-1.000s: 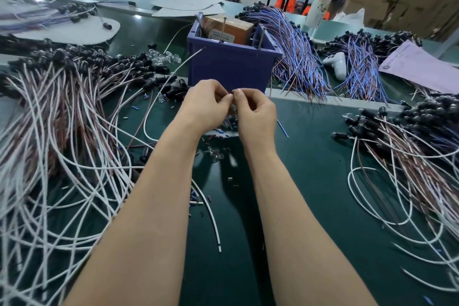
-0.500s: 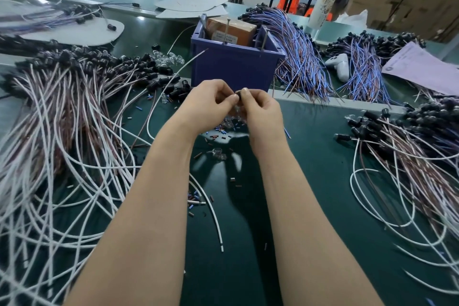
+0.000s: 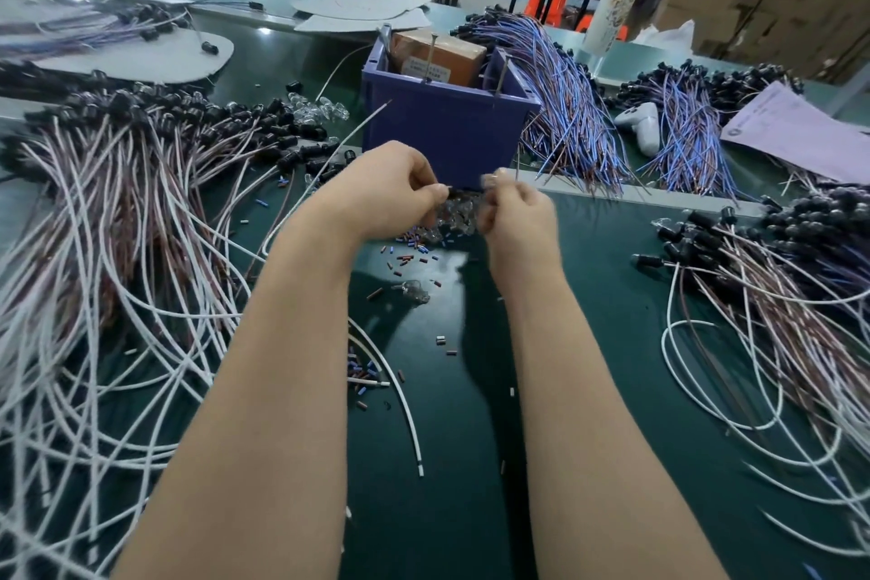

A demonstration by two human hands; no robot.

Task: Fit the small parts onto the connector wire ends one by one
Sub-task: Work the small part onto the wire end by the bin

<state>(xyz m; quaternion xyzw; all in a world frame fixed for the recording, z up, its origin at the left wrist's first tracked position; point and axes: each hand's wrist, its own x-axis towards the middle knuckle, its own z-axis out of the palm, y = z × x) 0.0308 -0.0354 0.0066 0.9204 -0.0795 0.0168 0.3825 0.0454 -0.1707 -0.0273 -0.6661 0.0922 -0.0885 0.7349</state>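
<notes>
1. Left hand [image 3: 383, 191] pinches a small black connector end [image 3: 453, 192] between thumb and forefinger, above the dark green table [image 3: 612, 344].
2. Right hand [image 3: 515, 214] is blurred with curled fingers; its hold cannot be told.
3. A heap of small clear plastic parts [image 3: 455, 216] lies between the hands.

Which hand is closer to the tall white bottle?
Right. The right hand is in front of the white bottle, to its left; the left hand is farther left.

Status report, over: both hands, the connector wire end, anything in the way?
Left hand pinches small black connector end. Right hand blurred, fingers curled, grip unclear. Pile of small clear plastic parts beneath both hands; blue plastic bin behind.
</notes>
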